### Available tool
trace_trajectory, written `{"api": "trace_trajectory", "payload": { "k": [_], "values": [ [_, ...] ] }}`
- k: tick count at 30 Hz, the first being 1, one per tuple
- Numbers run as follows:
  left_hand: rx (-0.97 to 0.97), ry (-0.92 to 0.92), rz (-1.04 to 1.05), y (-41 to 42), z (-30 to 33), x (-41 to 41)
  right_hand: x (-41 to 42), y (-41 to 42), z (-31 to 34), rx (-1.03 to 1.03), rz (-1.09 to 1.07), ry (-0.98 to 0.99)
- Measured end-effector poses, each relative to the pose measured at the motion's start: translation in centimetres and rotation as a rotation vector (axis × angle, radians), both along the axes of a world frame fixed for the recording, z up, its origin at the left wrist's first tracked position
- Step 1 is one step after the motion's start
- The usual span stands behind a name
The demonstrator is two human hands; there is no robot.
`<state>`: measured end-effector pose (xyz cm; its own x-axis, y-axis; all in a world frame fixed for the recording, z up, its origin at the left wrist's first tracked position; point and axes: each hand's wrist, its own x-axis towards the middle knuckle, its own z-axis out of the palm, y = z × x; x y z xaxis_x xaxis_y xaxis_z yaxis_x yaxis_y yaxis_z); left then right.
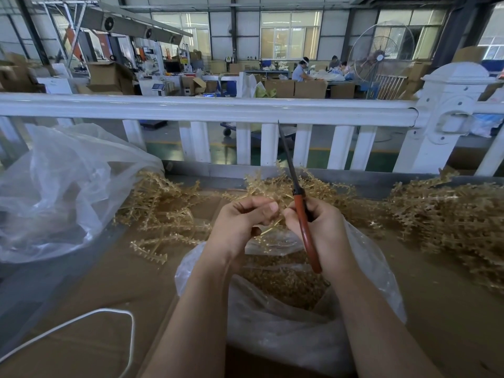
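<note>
My left hand point(242, 216) pinches a gold plastic sprig point(268, 229); my right hand point(317, 225) grips red-handled scissors point(302, 214), blades pointing up, above the open plastic bag point(286, 323).

Gripping red-handled scissors point(300, 211) in the right hand point(317, 226), dark blades together and pointing up, tilted slightly left, while pinching a thin gold plastic sprig point(270, 228) in the left hand point(240, 219), held level just above an open clear bag point(272, 323).
</note>
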<state>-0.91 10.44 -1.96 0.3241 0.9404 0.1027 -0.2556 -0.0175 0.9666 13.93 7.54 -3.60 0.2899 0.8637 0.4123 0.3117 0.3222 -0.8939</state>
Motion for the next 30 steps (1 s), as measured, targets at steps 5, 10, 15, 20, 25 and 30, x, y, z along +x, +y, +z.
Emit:
{"api": "trace_trajectory", "payload": {
  "k": [5, 10, 15, 20, 25, 30],
  "values": [
    [-0.057, -0.008, 0.059, 0.3, 0.0, -0.3, 0.1, 0.3, -0.4, 0.004, 0.018, -0.094],
    [-0.014, -0.012, 0.061, 0.3, 0.1, -0.6, 0.2, 0.3, -0.6, 0.008, 0.001, -0.151],
    [0.070, -0.105, 0.073, 0.3, 0.6, -0.8, 0.1, -0.6, -0.1, -0.064, -0.121, -0.277],
    [0.175, -0.032, 0.197, 0.5, 0.9, -1.1, 0.0, -1.0, -0.3, -0.053, -0.152, -0.535],
    [0.231, 0.029, 0.217, 0.7, 0.8, -1.5, 0.0, -1.0, -0.5, 0.015, -0.199, -0.622],
    [0.283, 0.083, 0.236, 0.6, 1.0, -1.6, 0.3, -0.7, -0.7, -0.024, -0.230, -0.676]
  ]
}}
